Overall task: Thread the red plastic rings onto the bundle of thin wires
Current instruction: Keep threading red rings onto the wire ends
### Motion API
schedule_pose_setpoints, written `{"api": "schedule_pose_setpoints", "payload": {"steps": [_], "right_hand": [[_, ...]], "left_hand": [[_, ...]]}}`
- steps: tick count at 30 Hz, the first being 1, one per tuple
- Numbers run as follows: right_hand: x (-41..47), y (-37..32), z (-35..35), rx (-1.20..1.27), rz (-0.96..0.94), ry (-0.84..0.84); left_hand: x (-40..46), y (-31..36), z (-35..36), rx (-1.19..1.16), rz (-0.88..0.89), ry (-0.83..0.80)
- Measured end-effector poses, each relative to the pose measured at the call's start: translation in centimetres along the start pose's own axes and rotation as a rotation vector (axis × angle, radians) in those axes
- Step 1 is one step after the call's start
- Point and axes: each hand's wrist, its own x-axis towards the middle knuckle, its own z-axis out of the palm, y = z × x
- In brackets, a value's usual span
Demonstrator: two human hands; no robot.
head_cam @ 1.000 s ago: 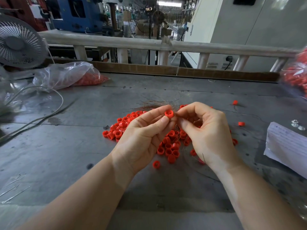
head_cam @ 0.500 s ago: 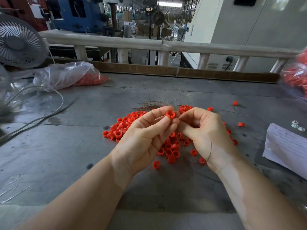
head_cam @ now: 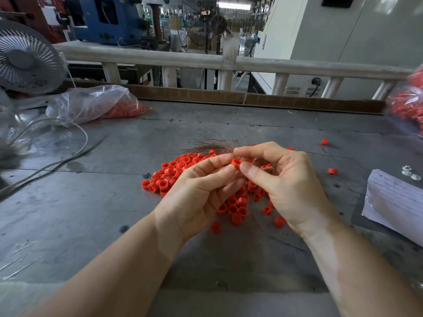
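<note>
My left hand [head_cam: 196, 193] pinches one red plastic ring [head_cam: 235, 161] between thumb and forefinger, just above the table. My right hand [head_cam: 290, 184] meets it from the right: its forefinger lies over the ring's top and its thumb sits just below, pinching the bundle of thin wires [head_cam: 212, 145] at the ring. The brownish wire ends fan out to the left behind my fingers. Whether the wires pass through the ring is hidden. A pile of loose red rings [head_cam: 169, 177] lies on the grey table [head_cam: 91, 202] under both hands.
A clear bag with red rings [head_cam: 91, 104] and a fan [head_cam: 25, 58] stand at the back left, a white cable [head_cam: 68, 154] trailing forward. A white paper [head_cam: 396, 202] lies at right, near stray rings [head_cam: 333, 171]. Another bag of red rings [head_cam: 409, 106] fills the right edge.
My right forefinger has stretched out over the ring and the thumb has come up under it. My left hand still holds the ring in about the same place.
</note>
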Motion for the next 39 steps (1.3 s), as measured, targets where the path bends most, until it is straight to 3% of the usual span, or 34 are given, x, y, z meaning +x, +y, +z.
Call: {"api": "schedule_pose_setpoints", "payload": {"steps": [14,24,32,39], "right_hand": [[0.02,0.14,-0.13,-0.156,-0.042,-0.072],[0.04,0.38,-0.07,0.132,0.117,-0.047],[0.07,0.80,-0.23,0.109,0.175,-0.045],[0.10,0.69,-0.36,0.089,0.115,-0.027]], "left_hand": [[-0.03,0.02,-0.16,0.032,-0.044,0.057],[-0.16,0.14,0.18,-0.024,-0.013,0.022],[-0.05,0.16,0.12,-0.006,0.002,0.021],[0.00,0.25,-0.02,0.011,-0.007,0.004]]}}
